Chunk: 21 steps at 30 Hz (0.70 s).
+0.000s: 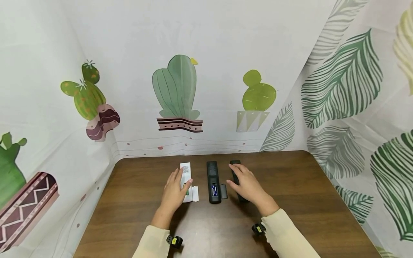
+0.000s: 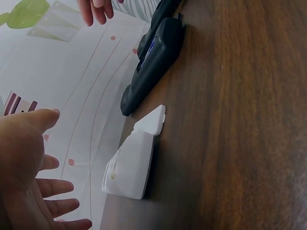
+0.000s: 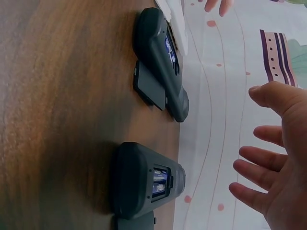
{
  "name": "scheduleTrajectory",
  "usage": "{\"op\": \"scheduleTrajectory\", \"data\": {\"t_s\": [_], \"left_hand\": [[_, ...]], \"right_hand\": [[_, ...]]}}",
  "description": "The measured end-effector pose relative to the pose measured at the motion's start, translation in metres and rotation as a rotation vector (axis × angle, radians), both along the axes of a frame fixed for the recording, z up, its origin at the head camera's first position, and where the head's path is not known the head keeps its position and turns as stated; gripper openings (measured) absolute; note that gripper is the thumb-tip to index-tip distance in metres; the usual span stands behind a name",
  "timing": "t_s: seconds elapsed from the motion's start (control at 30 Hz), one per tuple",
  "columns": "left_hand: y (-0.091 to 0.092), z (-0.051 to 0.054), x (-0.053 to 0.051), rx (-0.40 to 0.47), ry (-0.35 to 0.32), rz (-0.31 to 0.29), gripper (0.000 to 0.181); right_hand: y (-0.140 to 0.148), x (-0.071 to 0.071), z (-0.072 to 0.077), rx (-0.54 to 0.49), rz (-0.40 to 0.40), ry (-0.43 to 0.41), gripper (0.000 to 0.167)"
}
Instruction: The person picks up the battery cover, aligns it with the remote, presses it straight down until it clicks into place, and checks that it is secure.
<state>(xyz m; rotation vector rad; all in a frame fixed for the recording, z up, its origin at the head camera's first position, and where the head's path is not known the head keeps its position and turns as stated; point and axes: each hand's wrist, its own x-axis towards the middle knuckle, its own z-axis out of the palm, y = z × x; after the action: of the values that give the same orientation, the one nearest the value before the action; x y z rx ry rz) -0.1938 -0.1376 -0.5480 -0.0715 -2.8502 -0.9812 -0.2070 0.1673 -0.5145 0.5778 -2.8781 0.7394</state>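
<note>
Three remote controls lie face down on a wooden table. My left hand [image 1: 173,191] is over the white remote [image 1: 186,167], fingers spread; the left wrist view shows a gap between that hand [image 2: 29,167] and the remote [image 2: 129,165]. A white battery cover [image 1: 195,194] lies beside it. In the middle is a black remote [image 1: 212,170], its compartment uncovered with blue batteries [image 1: 214,190] inside and its cover [image 1: 224,191] alongside. My right hand [image 1: 250,184] hovers over another black remote [image 3: 134,182], fingers loosely extended. Batteries [image 3: 159,179] sit in its uncovered compartment, with a dark cover [image 3: 136,223] next to it.
The brown wooden table [image 1: 142,204] has rounded far corners. Behind it hangs a white cloth [image 1: 222,43] printed with cacti and leaves. A small black device [image 1: 174,241] is on the left wrist and another [image 1: 259,229] on the right.
</note>
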Motion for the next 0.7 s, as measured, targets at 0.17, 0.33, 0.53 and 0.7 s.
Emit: {"op": "scheduleTrajectory", "data": {"t_s": [0.17, 0.33, 0.53, 0.7], "left_hand": [[0.001, -0.001, -0.002, 0.013, -0.006, 0.001, 0.074], [-0.001, -0.002, -0.002, 0.054, 0.028, 0.011, 0.070], [-0.003, -0.004, 0.000, 0.080, 0.037, 0.018, 0.065], [-0.004, -0.009, 0.002, 0.069, 0.061, 0.022, 0.057]], "right_hand": [[-0.001, 0.002, 0.001, -0.010, 0.013, -0.012, 0.066], [-0.005, 0.003, 0.001, -0.018, 0.027, 0.002, 0.065], [-0.009, 0.005, 0.000, -0.016, 0.050, 0.015, 0.065], [-0.013, 0.007, -0.004, -0.025, 0.047, 0.002, 0.063]]}}
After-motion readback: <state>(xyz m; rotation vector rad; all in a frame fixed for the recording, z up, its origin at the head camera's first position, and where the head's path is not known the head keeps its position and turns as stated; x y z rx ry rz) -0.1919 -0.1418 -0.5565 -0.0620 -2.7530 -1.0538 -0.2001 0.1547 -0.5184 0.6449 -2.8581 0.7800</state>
